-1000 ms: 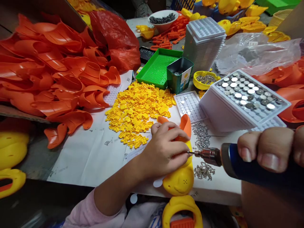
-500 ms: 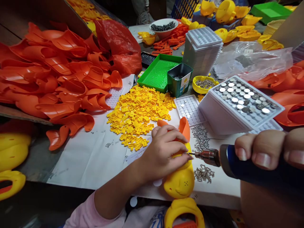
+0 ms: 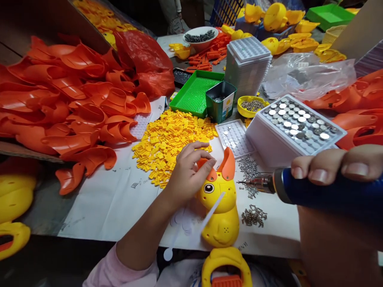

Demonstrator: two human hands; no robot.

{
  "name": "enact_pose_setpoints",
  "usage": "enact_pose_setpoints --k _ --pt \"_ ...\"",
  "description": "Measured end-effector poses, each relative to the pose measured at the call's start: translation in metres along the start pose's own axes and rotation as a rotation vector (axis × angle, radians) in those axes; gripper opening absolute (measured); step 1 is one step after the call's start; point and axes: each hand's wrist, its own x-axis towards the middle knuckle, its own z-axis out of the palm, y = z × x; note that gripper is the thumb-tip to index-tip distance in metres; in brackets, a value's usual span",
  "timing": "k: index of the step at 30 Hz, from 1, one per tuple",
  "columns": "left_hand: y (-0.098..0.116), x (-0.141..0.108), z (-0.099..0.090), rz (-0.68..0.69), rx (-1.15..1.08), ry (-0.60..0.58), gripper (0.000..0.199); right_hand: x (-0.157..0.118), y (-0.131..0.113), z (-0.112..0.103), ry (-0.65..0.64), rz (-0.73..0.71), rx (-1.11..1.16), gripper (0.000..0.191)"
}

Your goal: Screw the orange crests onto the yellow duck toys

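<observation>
A yellow plastic toy (image 3: 222, 229) with orange ears (image 3: 228, 164) and a round eye sticker lies on the white paper in front of me. My left hand (image 3: 188, 171) is beside the toy's head, its fingers curled near the left ear; whether they pinch anything is hidden. My right hand (image 3: 338, 165) is wrapped round a blue electric screwdriver (image 3: 317, 191). The screwdriver's bit points left, just right of the toy's head and apart from it. A thin white strip (image 3: 213, 209) crosses the front of the toy.
Yellow clips (image 3: 170, 143) lie heaped behind my left hand. Small screws (image 3: 253, 216) sit right of the toy. Further back stand a green tray (image 3: 193, 93), a dark green tub (image 3: 220, 105) and a white tray of metal discs (image 3: 299, 123). Orange shells (image 3: 74, 99) fill the left.
The screwdriver bit has come away from the toy to the right. My left hand has moved off the toy's middle toward its left ear, uncovering the head and eye.
</observation>
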Motion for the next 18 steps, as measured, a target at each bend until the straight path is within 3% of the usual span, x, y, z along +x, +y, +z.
enact_pose_setpoints --k 5,9,13,18 --pt "-0.009 0.002 0.009 -0.006 -0.097 -0.107 0.011 0.009 0.004 0.004 -0.185 -0.098 0.087 0.029" --pt "-0.007 0.002 0.013 -0.021 -0.064 -0.079 0.012 0.009 0.004 0.008 -0.147 -0.131 0.116 0.02" --pt "-0.006 0.001 0.015 -0.039 -0.077 -0.078 0.012 0.007 0.005 0.01 -0.185 -0.096 0.054 0.028" --pt "-0.007 0.002 0.015 -0.007 -0.067 -0.084 0.011 0.006 0.005 0.017 -0.049 -0.098 0.104 0.032"
